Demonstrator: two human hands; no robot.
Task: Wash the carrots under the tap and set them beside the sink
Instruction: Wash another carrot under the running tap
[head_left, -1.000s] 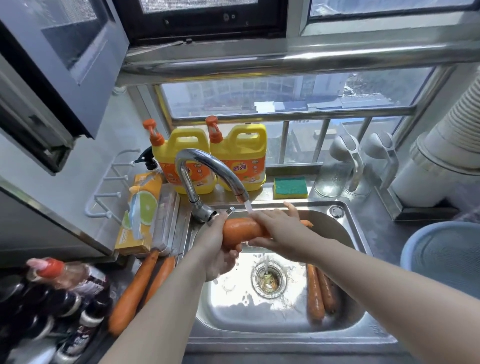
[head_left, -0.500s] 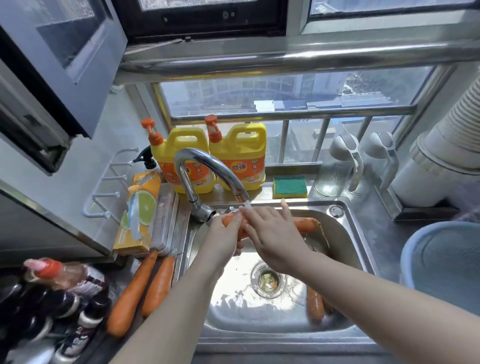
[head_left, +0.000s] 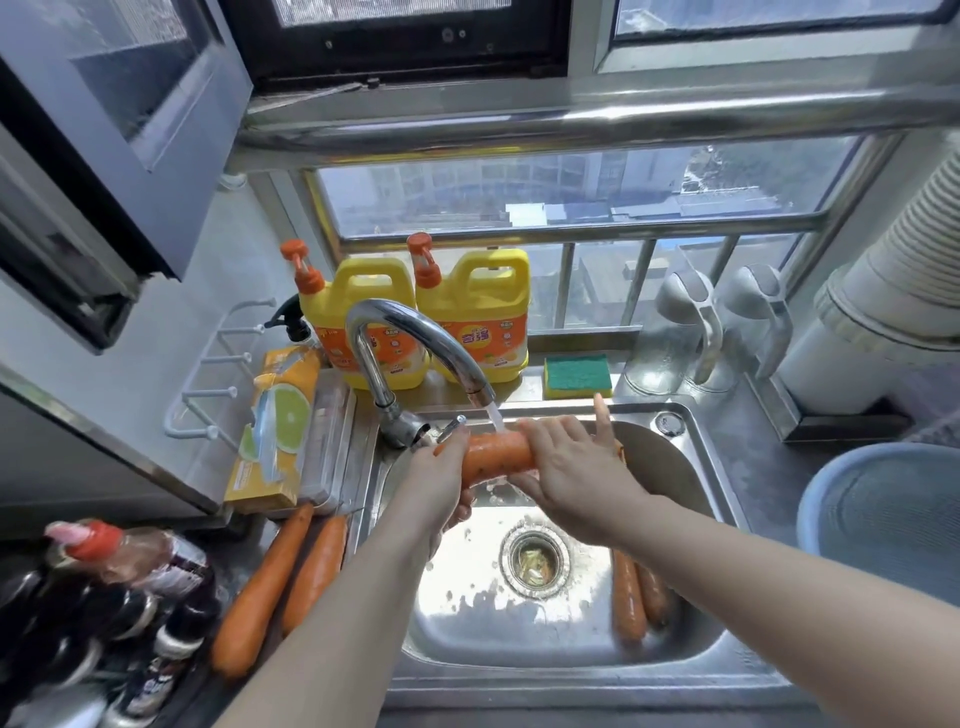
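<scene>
Right hand (head_left: 566, 467) has slid right along carrot (head_left: 498, 453); left hand (head_left: 441, 480) grips too, fingers of both curled round — wet, it may slip into sink (head_left: 571, 680).

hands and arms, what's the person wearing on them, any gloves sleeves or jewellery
Nothing worn shows. The left hand and right hand are bare: no gloves, and no ring, watch or bracelet is visible. The left forearm and right forearm are bare too, with no sleeve in view up to the frame edge.
</scene>
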